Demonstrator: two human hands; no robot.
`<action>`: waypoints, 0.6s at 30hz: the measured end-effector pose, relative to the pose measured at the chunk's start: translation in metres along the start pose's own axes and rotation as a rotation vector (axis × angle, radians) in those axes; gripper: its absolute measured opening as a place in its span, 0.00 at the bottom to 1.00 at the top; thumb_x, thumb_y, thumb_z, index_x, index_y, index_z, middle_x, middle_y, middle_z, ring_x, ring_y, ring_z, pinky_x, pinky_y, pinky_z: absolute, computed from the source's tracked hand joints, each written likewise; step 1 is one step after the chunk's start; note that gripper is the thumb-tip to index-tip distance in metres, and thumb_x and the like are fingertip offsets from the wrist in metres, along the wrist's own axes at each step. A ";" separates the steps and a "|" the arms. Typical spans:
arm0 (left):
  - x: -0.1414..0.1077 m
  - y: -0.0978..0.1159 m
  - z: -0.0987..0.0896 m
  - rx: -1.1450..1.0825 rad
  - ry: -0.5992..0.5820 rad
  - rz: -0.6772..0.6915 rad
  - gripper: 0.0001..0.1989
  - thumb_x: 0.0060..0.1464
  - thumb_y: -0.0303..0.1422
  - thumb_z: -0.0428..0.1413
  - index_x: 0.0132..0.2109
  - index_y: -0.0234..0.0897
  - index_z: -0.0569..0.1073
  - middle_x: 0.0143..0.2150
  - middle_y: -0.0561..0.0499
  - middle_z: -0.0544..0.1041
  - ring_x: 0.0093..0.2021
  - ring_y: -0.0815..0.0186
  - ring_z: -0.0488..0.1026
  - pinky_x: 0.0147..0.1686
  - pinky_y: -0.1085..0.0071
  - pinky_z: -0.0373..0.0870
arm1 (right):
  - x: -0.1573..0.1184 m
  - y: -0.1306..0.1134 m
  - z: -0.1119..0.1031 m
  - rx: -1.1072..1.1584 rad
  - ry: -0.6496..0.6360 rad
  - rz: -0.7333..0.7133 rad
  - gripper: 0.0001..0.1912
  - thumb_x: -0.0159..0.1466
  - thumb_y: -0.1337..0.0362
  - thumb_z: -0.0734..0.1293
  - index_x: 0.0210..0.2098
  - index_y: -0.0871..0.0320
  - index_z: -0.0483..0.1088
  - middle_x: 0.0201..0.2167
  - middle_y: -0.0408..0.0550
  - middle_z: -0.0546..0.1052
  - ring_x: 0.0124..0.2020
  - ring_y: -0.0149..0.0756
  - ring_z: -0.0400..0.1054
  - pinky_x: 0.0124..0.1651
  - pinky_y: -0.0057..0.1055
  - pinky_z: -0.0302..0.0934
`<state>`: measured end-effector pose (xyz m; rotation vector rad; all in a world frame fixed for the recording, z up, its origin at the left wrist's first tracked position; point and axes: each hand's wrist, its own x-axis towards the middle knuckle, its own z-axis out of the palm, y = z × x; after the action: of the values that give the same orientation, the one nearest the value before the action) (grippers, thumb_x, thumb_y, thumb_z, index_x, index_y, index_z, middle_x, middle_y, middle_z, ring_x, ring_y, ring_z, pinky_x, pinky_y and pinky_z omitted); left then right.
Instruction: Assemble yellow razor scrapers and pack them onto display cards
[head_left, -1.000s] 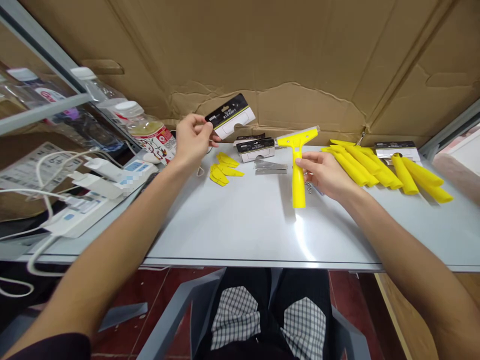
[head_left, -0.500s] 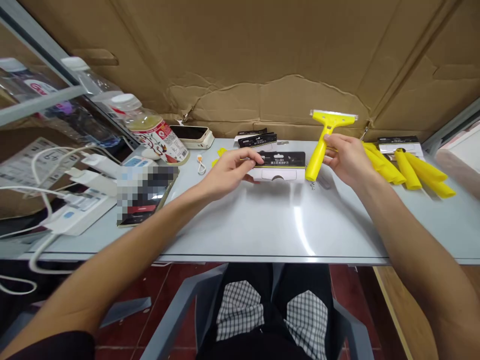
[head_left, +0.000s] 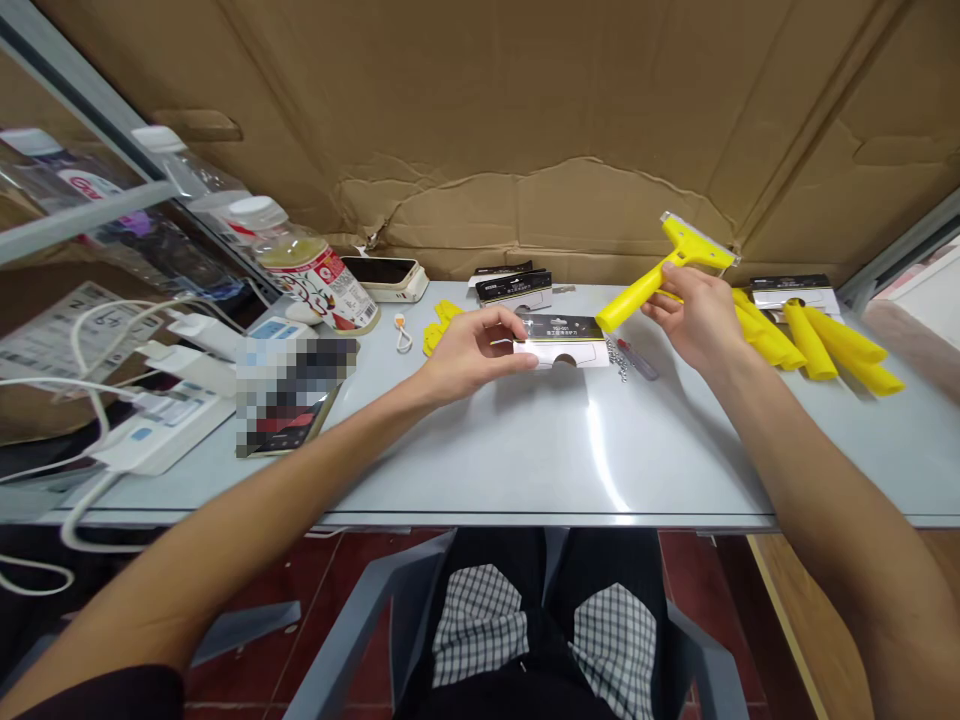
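Observation:
My left hand grips the left end of a small black-and-white cardboard box with a hang tab and a half-round cutout. Pinched in my right hand is a yellow scraper, tilted with its blade end up to the right. The lower end of its handle is at the box's upper right corner; whether they touch I cannot tell. Just below lie a heap of small screws and a screwdriver with a clear handle. Several yellow handles lie beyond my right hand.
More flat boxes lie at the back, another box at the right. Yellow plastic pieces and a short white cable sit left of my hand. Farther left are a drink bottle, a phone and a power strip.
The scraper has tilted clockwise, its blade end swinging right and its handle end rising left toward the box. The box has dropped slightly, and my left thumb now lies across its front.

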<state>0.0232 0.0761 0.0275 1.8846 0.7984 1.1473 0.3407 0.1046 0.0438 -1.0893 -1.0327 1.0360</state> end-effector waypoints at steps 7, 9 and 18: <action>-0.011 0.004 0.006 0.405 -0.240 0.479 0.04 0.61 0.28 0.65 0.41 0.43 0.81 0.42 0.47 0.82 0.42 0.60 0.80 0.42 0.63 0.77 | -0.008 -0.002 0.007 0.058 -0.019 0.021 0.16 0.59 0.54 0.79 0.36 0.49 0.69 0.42 0.51 0.76 0.47 0.47 0.76 0.54 0.47 0.75; -0.012 0.005 0.009 0.385 -0.219 0.484 0.04 0.61 0.28 0.66 0.42 0.43 0.81 0.41 0.48 0.82 0.40 0.61 0.80 0.42 0.63 0.77 | -0.012 -0.002 0.011 0.041 -0.060 0.030 0.16 0.59 0.53 0.78 0.36 0.49 0.69 0.42 0.51 0.78 0.48 0.48 0.75 0.54 0.48 0.75; -0.006 -0.007 0.009 0.103 -0.039 0.221 0.12 0.55 0.40 0.73 0.40 0.40 0.80 0.40 0.46 0.82 0.40 0.62 0.78 0.42 0.64 0.80 | -0.027 0.008 0.025 0.041 -0.245 0.079 0.17 0.59 0.52 0.82 0.33 0.50 0.73 0.38 0.48 0.80 0.44 0.46 0.77 0.47 0.45 0.73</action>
<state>0.0284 0.0722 0.0162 2.1154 0.6504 1.2183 0.3103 0.0838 0.0363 -0.9932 -1.1651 1.2727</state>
